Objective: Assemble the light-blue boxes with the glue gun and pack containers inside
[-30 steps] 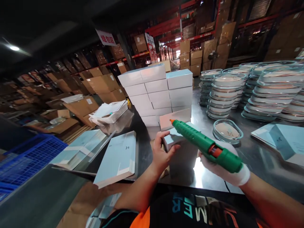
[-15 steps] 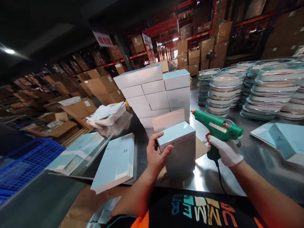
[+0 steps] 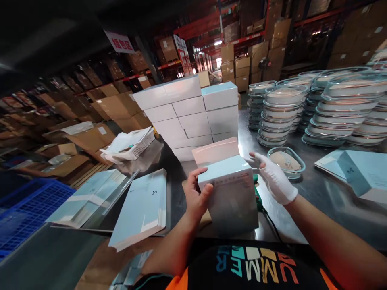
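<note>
My bare left hand [image 3: 198, 195] grips the left side of a pale blue box [image 3: 232, 197], thumb on the near face and fingers behind. One flap [image 3: 216, 151] of this box stands up at its far side. In a white glove, my right hand [image 3: 273, 177] is spread beside the box's upper right corner, holding nothing. Behind the box, mostly hidden, is a green glue gun [image 3: 258, 195] with a black cord. A glass dish [image 3: 286, 161] with a lid sits just beyond my right hand.
Stacked white boxes [image 3: 193, 117] form a wall ahead. Tall piles of lidded glass dishes [image 3: 341, 108] stand at the right, near folded blue cartons [image 3: 356, 173]. Flat blue cartons [image 3: 143, 203] lie left, with a white basket [image 3: 133, 147] behind and a blue crate [image 3: 33, 209] at the edge.
My right hand has let go of the glue gun, which now rests on the table behind the box. The glass dish has come into fuller view. My left hand keeps its hold.
</note>
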`<state>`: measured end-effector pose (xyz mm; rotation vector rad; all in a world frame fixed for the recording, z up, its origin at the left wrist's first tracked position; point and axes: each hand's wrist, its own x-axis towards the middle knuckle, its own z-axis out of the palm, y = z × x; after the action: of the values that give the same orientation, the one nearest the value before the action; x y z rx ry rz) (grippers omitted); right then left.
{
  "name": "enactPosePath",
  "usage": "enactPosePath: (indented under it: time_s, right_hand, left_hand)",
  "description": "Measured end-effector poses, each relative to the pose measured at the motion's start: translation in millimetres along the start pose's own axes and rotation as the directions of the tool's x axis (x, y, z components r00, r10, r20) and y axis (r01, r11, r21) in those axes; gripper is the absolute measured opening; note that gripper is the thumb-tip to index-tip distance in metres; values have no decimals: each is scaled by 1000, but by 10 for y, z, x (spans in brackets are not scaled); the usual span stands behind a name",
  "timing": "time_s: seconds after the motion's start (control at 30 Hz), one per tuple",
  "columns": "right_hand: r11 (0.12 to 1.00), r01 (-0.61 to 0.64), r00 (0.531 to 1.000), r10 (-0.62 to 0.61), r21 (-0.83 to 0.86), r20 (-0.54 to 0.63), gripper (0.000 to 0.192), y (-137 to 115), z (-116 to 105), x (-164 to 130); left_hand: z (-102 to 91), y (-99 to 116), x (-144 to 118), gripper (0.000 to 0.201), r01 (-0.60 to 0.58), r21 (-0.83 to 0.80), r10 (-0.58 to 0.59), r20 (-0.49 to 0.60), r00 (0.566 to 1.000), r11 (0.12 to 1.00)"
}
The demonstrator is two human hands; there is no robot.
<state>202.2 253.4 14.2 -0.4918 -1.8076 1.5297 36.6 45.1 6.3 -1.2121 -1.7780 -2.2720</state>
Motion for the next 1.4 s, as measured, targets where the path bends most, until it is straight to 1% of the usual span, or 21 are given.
enactPosePath:
  time_s: [0.1, 0.17, 0.3, 0.37, 0.47, 0.53, 0.7, 0.77, 0.83, 0.93, 1.0, 1.03, 1.07, 1.1, 1.13, 1.17, 1.2, 1.23, 1.27, 1.33, 1.4]
  right_hand:
    - [994, 112, 989, -110, -15, 102, 68, -338, 233, -22]
    - [986, 149, 983, -140, -74, 115, 67, -393, 292, -29]
    - [947, 300, 934, -266, -118, 239, 76, -231, 159, -72]
    - [894, 432, 871, -379, -121, 311, 61, -145, 83, -119]
    - [816, 575, 780, -525, -60, 339, 31, -92, 69, -206]
    - [800, 599, 761, -561, -20, 325, 32, -89, 100, -241]
    - [763, 646, 722, -602, -19, 342, 33, -90, 118, -210]
    - [731, 680, 697, -618, -61, 363, 35, -109, 131, -231]
    - [682, 721, 663, -629, -121, 406, 48, -145, 185, -288]
    - [612, 774, 593, -616, -159, 518, 90, -182, 264, -324]
    - [651, 737, 624, -549, -184, 556, 105, -140, 186, -247]
    - [685, 689, 680, -501, -235, 535, 104, -86, 82, -179]
    - [710, 623, 759, -446, -329, 475, 100, -6, -63, -100]
    - [720, 536, 839, -395, -441, 374, 93, 96, -241, -16]
    - [705, 433, 901, -361, -562, 241, 87, 217, -438, 62]
    - [662, 323, 931, -353, -677, 99, 79, 349, -637, 129]
    - [648, 246, 936, -352, -721, 4, 70, 482, -824, 177]
    - [644, 197, 933, -355, -740, -60, 58, 607, -986, 205]
    - [643, 158, 924, -365, -749, -118, 48, 713, -1114, 216]
    - [659, 124, 904, -383, -742, -189, 42, 839, -1264, 207]
    - [678, 108, 883, -401, -727, -243, 37, 812, -1298, 192]
  left_hand:
    - [83, -33, -33, 67, -87, -31, 89, 74, 993, 996]
    - [99, -63, -55, 60, -149, -26, 150, 103, 983, 989]
    - [58, -130, -43, 48, -287, -46, 289, 36, 957, 957]
    - [24, -139, -1, 54, -347, -134, 354, 38, 934, 928]
    - [-17, -116, 75, 47, -424, -166, 452, 210, 867, 890]
    - [-34, -104, 113, 31, -457, -144, 478, 309, 822, 878]
    - [-121, -78, 210, 21, -526, -126, 535, 336, 775, 841]
    - [-180, 36, 265, 23, -565, -49, 527, 432, 731, 824]
    - [-226, 241, 307, 33, -627, 120, 444, 605, 661, 769]
    - [-264, 595, 327, 60, -742, 360, 189, 819, 542, 566]
    - [-308, 744, 344, 64, -770, 414, 74, 858, 508, 486]
    - [-345, 771, 369, 63, -761, 436, 65, 848, 526, 480]
    - [-394, 764, 407, 62, -724, 471, 92, 804, 587, 504]
    - [-453, 724, 458, 64, -659, 502, 167, 710, 684, 561]
    - [-518, 656, 516, 68, -572, 498, 270, 553, 789, 652]
    - [-583, 565, 573, 76, -475, 438, 352, 335, 874, 763]
    - [-642, 457, 622, 85, -377, 327, 363, 106, 926, 867]
    - [-691, 337, 653, 92, -280, 188, 299, -85, 950, 941]
    - [-725, 211, 661, 94, -176, 54, 184, -199, 963, 983]
    - [-745, -46, 599, 88, 61, -100, -83, -232, 969, 993]
    - [-705, -281, 445, 84, 218, -89, -232, -202, 951, 972]
